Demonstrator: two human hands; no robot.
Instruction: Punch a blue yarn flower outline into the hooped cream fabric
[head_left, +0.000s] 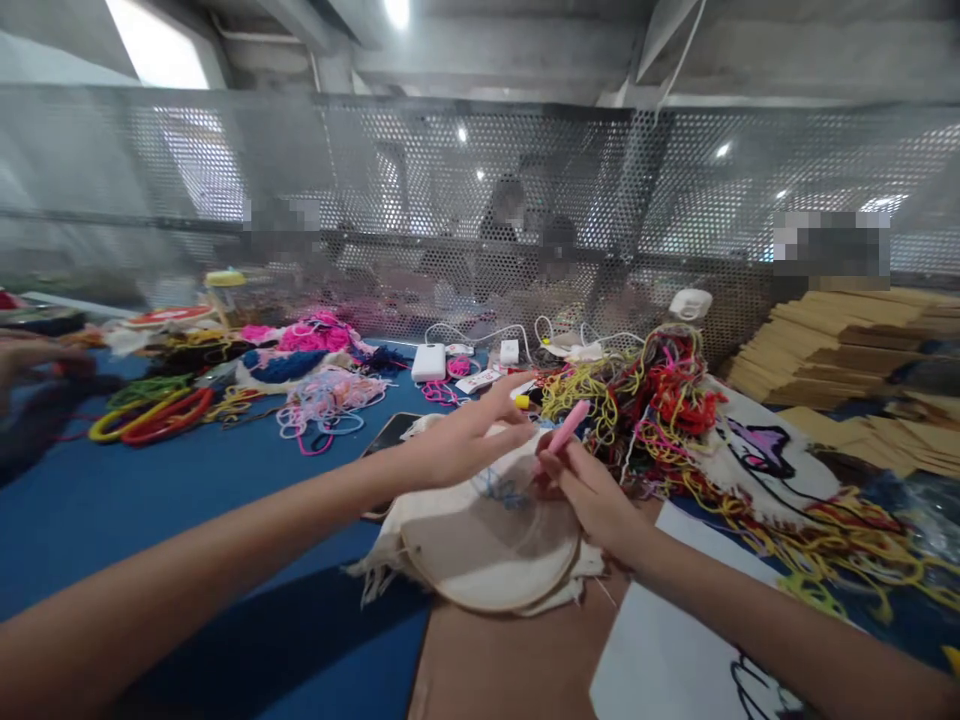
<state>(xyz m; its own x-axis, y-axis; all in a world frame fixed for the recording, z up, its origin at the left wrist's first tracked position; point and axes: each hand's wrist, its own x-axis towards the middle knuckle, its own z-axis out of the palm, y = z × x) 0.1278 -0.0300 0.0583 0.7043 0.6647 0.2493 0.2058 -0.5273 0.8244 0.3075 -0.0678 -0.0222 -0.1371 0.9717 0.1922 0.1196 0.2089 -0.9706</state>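
A round embroidery hoop (491, 605) with cream cloth stretched in it lies in front of me, frayed cloth edges sticking out around it. Blue lines or threads (502, 488) show on the cloth near its far side. My right hand (592, 495) grips a pink pen-shaped tool (566, 428) over the hoop's right side; the tool points up and its lower end is hidden by the fingers. Over the far left part of the cloth, my left hand (476, 437) has its fingers stretched and apart. A small yellow piece (523, 401) appears just beyond its fingertips.
Tangled yarn (600, 400) heaps up behind and right, beside a tufted cloth (780, 455). A phone (390, 435) lies left of the hoop, white papers (667, 640) at right. Cardboard stacks (832, 345) stand far right. Another person's hand (37, 360) is at far left.
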